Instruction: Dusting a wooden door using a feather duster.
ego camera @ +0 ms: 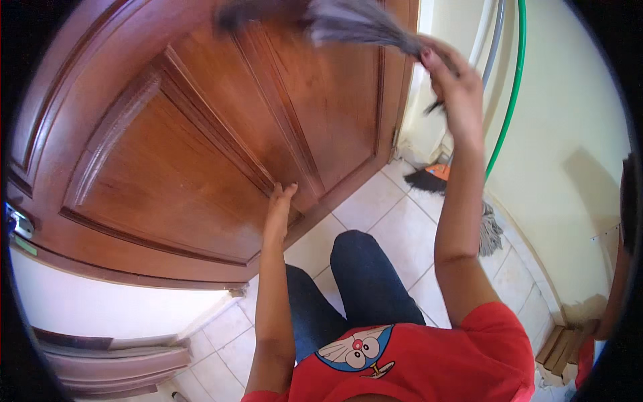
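Note:
My right hand (452,70), raised at the top right, is closed around the narrow dark end of a feather duster (359,25). Grey and black feathers fan out to the left, blurred, in front of the upper part of a brown panelled wooden door (166,181). Whether the feathers touch the wood, I cannot tell. Lower down, my left hand (282,193) rests against the door's lower part with thumb and fingers apart and nothing in it.
A broom (432,176) with black bristles and a grey string mop (490,233) stand by the right wall, beside a green pole (512,85). A metal door handle (20,221) juts at far left. Stacked boards (115,362) lie lower left; a cardboard piece (557,352) sits lower right.

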`<action>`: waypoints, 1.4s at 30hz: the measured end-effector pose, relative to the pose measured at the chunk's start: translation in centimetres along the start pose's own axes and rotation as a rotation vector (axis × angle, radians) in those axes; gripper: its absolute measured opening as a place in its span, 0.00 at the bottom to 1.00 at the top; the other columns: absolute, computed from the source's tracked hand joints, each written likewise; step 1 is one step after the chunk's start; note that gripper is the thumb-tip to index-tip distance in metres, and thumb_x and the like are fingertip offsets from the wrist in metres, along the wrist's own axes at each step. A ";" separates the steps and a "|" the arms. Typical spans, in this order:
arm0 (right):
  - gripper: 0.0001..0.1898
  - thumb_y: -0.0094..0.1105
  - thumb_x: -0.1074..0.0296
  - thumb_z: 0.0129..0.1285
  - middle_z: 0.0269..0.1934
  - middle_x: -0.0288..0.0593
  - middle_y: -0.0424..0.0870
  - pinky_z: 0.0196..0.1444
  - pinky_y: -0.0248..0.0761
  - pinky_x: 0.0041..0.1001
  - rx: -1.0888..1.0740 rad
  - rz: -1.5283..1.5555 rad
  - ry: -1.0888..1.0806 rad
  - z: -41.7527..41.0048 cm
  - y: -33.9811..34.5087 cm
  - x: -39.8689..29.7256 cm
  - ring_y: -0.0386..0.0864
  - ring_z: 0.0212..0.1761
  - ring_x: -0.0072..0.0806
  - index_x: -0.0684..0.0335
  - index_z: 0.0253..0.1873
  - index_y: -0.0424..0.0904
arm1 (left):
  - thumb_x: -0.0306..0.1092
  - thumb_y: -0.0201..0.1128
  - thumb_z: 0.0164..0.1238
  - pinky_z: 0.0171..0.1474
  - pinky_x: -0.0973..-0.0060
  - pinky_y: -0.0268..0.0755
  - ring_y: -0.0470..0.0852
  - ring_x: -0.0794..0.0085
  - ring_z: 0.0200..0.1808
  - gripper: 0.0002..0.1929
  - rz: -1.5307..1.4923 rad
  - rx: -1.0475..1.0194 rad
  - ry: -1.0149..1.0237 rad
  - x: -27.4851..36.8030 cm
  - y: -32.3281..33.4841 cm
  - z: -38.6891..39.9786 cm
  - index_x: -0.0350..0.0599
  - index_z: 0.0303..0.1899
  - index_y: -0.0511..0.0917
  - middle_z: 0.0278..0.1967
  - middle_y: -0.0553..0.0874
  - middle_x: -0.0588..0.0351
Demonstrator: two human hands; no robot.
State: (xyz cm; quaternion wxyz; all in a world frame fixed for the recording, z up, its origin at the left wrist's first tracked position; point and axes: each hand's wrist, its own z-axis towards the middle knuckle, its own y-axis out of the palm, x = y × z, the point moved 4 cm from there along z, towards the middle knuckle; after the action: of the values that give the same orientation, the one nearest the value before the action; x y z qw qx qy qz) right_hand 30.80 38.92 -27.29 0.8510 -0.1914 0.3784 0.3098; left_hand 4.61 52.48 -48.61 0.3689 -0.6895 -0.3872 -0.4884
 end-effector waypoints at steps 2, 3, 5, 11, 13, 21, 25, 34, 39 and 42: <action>0.16 0.53 0.65 0.65 0.27 0.33 0.75 0.33 0.65 0.22 0.060 0.106 0.058 -2.8 2.2 2.3 0.71 0.30 0.19 0.66 0.55 0.74 | 0.44 0.55 0.64 0.71 0.70 0.41 0.49 0.55 0.72 0.39 0.178 0.075 0.086 -0.5 -1.7 0.0 0.28 0.68 0.48 0.70 0.50 0.36; 0.16 0.50 0.68 0.67 0.28 0.32 0.73 0.35 0.65 0.22 -0.003 0.073 0.060 -4.5 3.7 3.6 0.70 0.30 0.19 0.66 0.57 0.70 | 0.44 0.55 0.64 0.71 0.70 0.41 0.49 0.55 0.72 0.39 0.173 0.074 0.118 1.0 -1.5 -0.7 0.28 0.68 0.48 0.70 0.50 0.36; 0.12 0.43 0.73 0.69 0.39 0.48 0.75 0.41 0.68 0.30 -0.129 0.002 0.109 -8.1 6.4 7.6 0.76 0.39 0.34 0.64 0.56 0.65 | 0.36 0.55 0.66 0.71 0.70 0.39 0.49 0.61 0.73 0.33 0.372 -0.007 0.291 6.2 0.5 -3.7 0.33 0.68 0.51 0.70 0.53 0.40; 0.23 0.41 0.77 0.68 0.56 0.55 0.74 0.51 0.67 0.28 -0.035 -0.038 -0.100 -7.6 9.8 6.2 0.77 0.48 0.42 0.61 0.68 0.58 | 0.30 0.52 0.64 0.71 0.57 0.39 0.48 0.49 0.72 0.35 0.916 0.719 0.987 15.7 -0.4 -5.7 0.34 0.69 0.46 0.71 0.47 0.38; 0.25 0.43 0.79 0.66 0.59 0.56 0.71 0.53 0.66 0.27 0.146 0.119 0.080 -6.5 8.8 8.3 0.76 0.51 0.44 0.57 0.68 0.59 | 0.30 0.54 0.64 0.71 0.55 0.35 0.42 0.49 0.73 0.37 0.888 0.654 0.939 15.6 -0.4 -4.1 0.38 0.70 0.42 0.71 0.40 0.39; 0.20 0.44 0.75 0.69 0.39 0.39 0.77 0.46 0.66 0.21 0.163 0.097 0.152 -3.0 6.2 8.7 0.71 0.36 0.25 0.61 0.65 0.67 | 0.30 0.56 0.62 0.71 0.55 0.38 0.44 0.49 0.72 0.39 0.984 0.682 0.949 15.1 -0.2 -3.5 0.37 0.70 0.42 0.71 0.40 0.38; 0.20 0.45 0.75 0.69 0.31 0.36 0.71 0.38 0.66 0.18 -0.065 -0.095 -0.343 -3.2 6.9 6.8 0.69 0.32 0.20 0.61 0.65 0.66 | 0.30 0.58 0.60 0.71 0.55 0.40 0.44 0.50 0.72 0.41 1.005 0.706 0.943 14.8 -0.4 -3.4 0.37 0.70 0.41 0.71 0.40 0.38; 0.20 0.45 0.71 0.70 0.35 0.37 0.74 0.39 0.67 0.20 0.140 -0.059 -0.209 -1.5 6.9 9.8 0.69 0.34 0.20 0.62 0.66 0.65 | 0.31 0.60 0.58 0.71 0.58 0.42 0.46 0.49 0.72 0.43 1.033 0.706 0.929 15.1 -0.2 -3.6 0.34 0.70 0.42 0.71 0.41 0.36; 0.21 0.45 0.77 0.67 0.35 0.46 0.77 0.37 0.69 0.23 0.168 0.043 -0.121 -1.0 6.6 9.5 0.71 0.30 0.24 0.62 0.65 0.66 | 0.31 0.60 0.58 0.71 0.57 0.43 0.46 0.49 0.72 0.43 1.041 0.701 0.919 15.1 -0.1 -3.3 0.34 0.70 0.42 0.71 0.41 0.36; 0.22 0.44 0.81 0.64 0.39 0.48 0.79 0.40 0.71 0.25 0.295 0.064 0.127 -0.1 5.9 10.7 0.73 0.30 0.27 0.62 0.63 0.68 | 0.29 0.61 0.58 0.71 0.58 0.43 0.45 0.48 0.72 0.43 1.023 0.690 0.926 15.3 0.0 -3.6 0.35 0.70 0.41 0.71 0.40 0.36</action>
State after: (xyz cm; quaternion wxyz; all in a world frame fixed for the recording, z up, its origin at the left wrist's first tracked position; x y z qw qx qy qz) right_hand 32.34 47.23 -36.04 0.8339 -0.0715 0.4789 0.2649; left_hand 6.61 51.96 -33.04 0.8672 -0.3540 0.0434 -0.3475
